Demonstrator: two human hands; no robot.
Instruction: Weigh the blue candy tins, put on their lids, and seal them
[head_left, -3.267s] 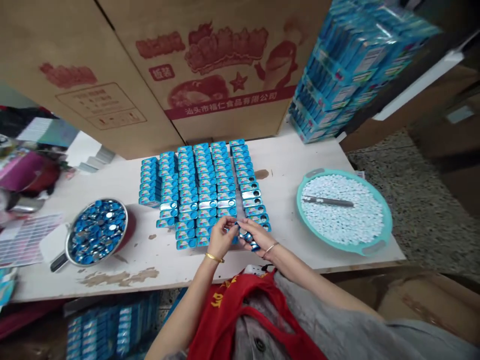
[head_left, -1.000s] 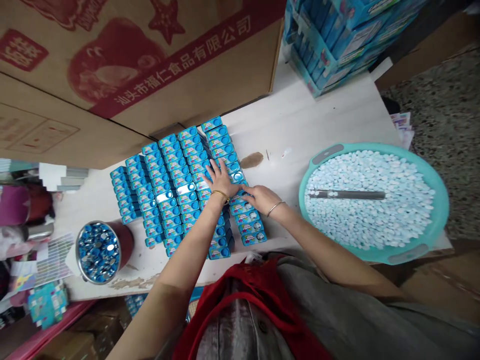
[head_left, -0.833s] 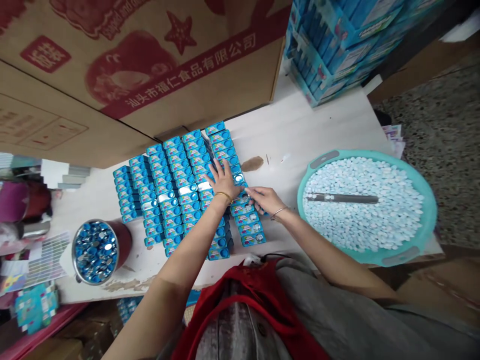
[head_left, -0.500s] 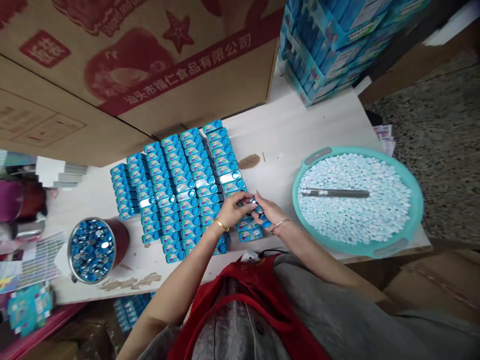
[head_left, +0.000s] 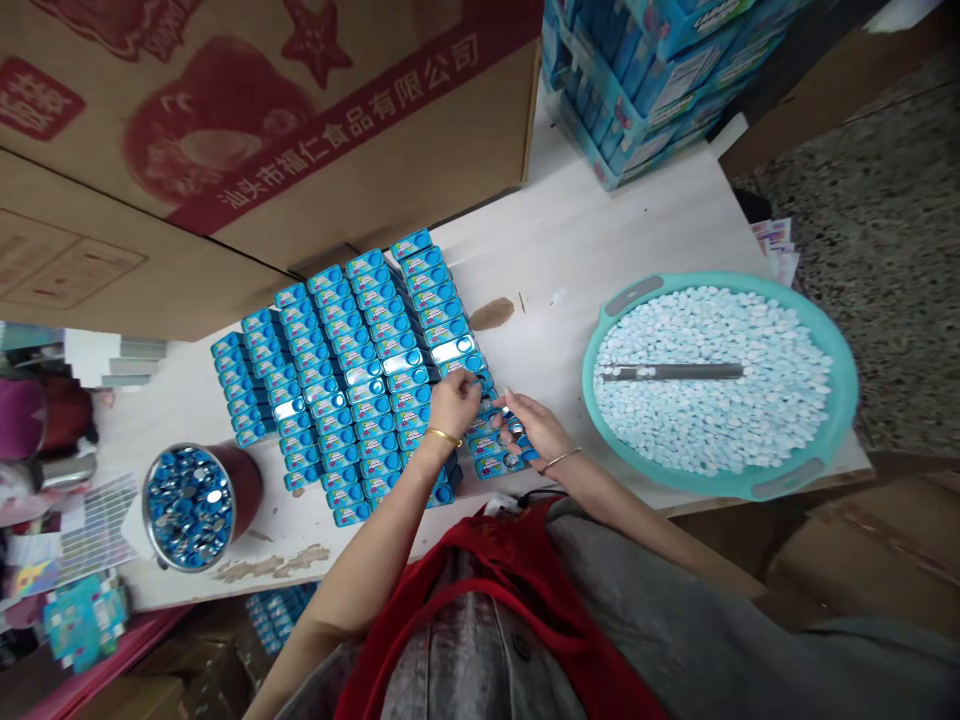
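Note:
Rows of small blue tins (head_left: 371, 388) stand on the table, most with a round blue disc at one end of the top. Over the rightmost row is my left hand (head_left: 452, 405), its fingertips pinched together at a tin; what they hold, if anything, is hidden. Just to the right, above the front tins of that row, my right hand (head_left: 541, 432) curls around small shiny blue-and-silver round lids (head_left: 516, 427). A front tin (head_left: 499, 465) beside it shows a round opening with pale pieces inside.
On the right sits a turquoise oval basin (head_left: 592, 400) of pale round candies (head_left: 712, 425), a dark bar lying across them. At left is a metal pot (head_left: 244, 490) full of shiny blue lids (head_left: 190, 505). Large cartons (head_left: 420, 150) and stacked blue packs (head_left: 637, 100) stand behind.
My hands were together over the front tins; now they are apart. My left hand has moved up and left along the row, while the right stays near the front tins. The view shifted slightly.

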